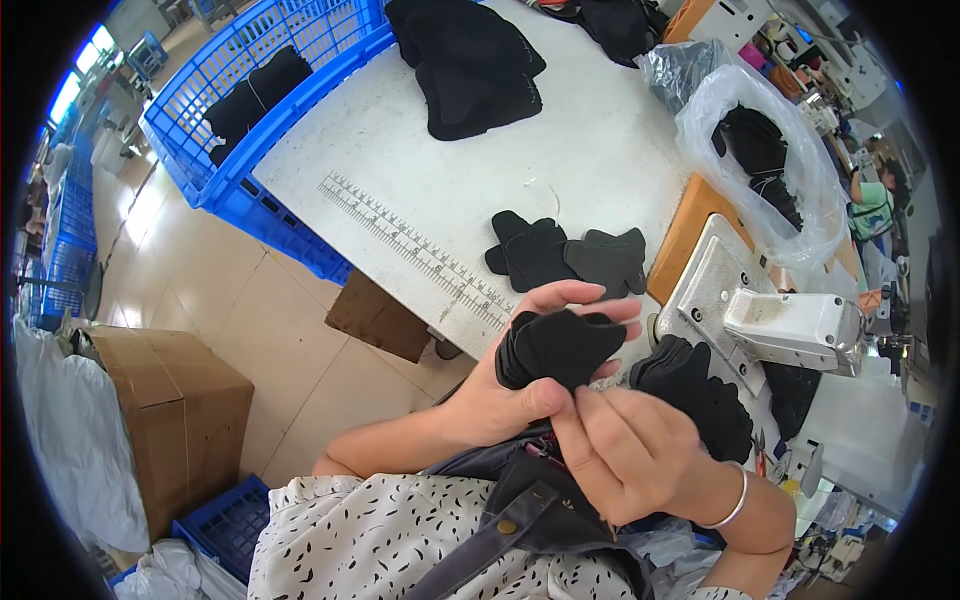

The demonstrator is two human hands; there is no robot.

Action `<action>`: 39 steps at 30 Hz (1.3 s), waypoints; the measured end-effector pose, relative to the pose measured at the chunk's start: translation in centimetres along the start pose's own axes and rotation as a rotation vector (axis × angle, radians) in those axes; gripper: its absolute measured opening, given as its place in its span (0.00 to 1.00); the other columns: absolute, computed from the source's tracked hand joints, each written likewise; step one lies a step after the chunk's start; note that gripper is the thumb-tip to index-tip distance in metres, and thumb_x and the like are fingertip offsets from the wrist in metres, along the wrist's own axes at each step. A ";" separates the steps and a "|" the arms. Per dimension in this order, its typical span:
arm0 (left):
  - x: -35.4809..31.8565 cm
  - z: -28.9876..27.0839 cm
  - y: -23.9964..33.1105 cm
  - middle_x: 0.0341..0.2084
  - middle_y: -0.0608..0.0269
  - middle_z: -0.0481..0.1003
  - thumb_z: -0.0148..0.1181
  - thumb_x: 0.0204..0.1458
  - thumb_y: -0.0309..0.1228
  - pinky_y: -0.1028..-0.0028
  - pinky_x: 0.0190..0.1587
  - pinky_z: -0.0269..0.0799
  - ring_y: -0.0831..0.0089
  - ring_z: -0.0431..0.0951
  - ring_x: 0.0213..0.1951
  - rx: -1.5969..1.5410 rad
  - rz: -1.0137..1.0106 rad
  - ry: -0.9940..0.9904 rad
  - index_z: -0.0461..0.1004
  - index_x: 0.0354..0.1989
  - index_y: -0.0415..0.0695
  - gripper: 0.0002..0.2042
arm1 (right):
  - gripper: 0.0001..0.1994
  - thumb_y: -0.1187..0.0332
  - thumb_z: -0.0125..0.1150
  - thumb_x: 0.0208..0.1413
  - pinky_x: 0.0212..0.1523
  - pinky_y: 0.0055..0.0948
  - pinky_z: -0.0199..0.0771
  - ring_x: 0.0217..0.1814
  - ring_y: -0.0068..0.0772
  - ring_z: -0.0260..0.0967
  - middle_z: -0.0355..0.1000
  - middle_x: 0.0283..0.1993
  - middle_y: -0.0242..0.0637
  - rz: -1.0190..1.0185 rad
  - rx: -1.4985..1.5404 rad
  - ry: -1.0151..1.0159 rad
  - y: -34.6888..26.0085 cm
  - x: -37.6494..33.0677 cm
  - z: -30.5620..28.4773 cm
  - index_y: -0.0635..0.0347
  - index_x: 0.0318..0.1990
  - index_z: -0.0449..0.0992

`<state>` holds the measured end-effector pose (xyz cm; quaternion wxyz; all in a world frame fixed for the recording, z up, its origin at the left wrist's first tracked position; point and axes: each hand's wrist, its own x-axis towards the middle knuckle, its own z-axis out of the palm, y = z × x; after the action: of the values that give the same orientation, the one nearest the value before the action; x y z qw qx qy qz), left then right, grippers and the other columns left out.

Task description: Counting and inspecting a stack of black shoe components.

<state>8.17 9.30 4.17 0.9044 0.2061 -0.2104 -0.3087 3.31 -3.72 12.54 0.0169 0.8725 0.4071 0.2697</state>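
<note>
Black fabric pieces fill our left hand, a cupped stack whose lower edge our right hand pinches between thumb and fingers. A few cut pieces lie at twelve o'clock on the white table. We judge most sorting remains, with another pile at three o'clock beside the sewing machine.

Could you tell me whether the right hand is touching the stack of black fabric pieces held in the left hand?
Touching. The head view shows the right hand pinching the lower edge of the stack of black fabric pieces, which the left hand cradles.
</note>
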 end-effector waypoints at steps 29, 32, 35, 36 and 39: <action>2.7 -3.7 4.0 0.48 0.54 0.65 0.66 0.41 0.25 0.71 0.49 0.63 0.68 0.66 0.48 1.156 0.375 0.591 0.62 0.54 0.40 0.29 | 0.06 0.71 0.58 0.49 0.31 0.21 0.67 0.28 0.19 0.66 0.71 0.23 0.32 0.926 0.945 -0.142 10.3 4.7 5.1 0.65 0.29 0.74; 3.4 -3.4 3.7 0.47 0.53 0.64 0.66 0.37 0.20 0.71 0.43 0.66 0.65 0.70 0.43 1.559 0.534 0.510 0.70 0.44 0.41 0.21 | 0.05 0.71 0.58 0.51 0.31 0.18 0.66 0.28 0.16 0.65 0.70 0.23 0.30 0.970 1.024 -0.091 10.2 4.2 4.2 0.64 0.29 0.74; 3.1 -4.0 2.7 0.47 0.52 0.65 0.66 0.34 0.20 0.68 0.44 0.65 0.59 0.69 0.44 1.715 0.609 0.465 0.74 0.35 0.42 0.15 | 0.05 0.71 0.56 0.53 0.31 0.15 0.66 0.28 0.15 0.66 0.71 0.25 0.28 0.961 1.084 -0.073 10.2 3.4 4.1 0.63 0.31 0.74; 3.3 -3.9 2.6 0.47 0.49 0.65 0.62 0.23 0.18 0.66 0.42 0.65 0.55 0.67 0.43 1.837 0.799 0.415 0.74 0.31 0.42 0.19 | 0.05 0.71 0.56 0.54 0.31 0.14 0.66 0.28 0.16 0.67 0.71 0.26 0.28 0.942 1.113 -0.064 10.2 3.2 4.1 0.63 0.32 0.74; 2.9 -3.8 2.4 0.44 0.51 0.69 0.62 0.24 0.23 0.71 0.33 0.67 0.61 0.69 0.36 2.014 1.118 0.339 0.74 0.28 0.42 0.15 | 0.06 0.70 0.55 0.55 0.32 0.15 0.69 0.30 0.18 0.70 0.73 0.28 0.30 0.969 1.177 -0.025 10.2 2.6 3.6 0.63 0.33 0.73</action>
<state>13.33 10.02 2.97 0.3584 0.7485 -0.2984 0.4714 13.54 -7.96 13.13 -0.5668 0.8216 0.0551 -0.0245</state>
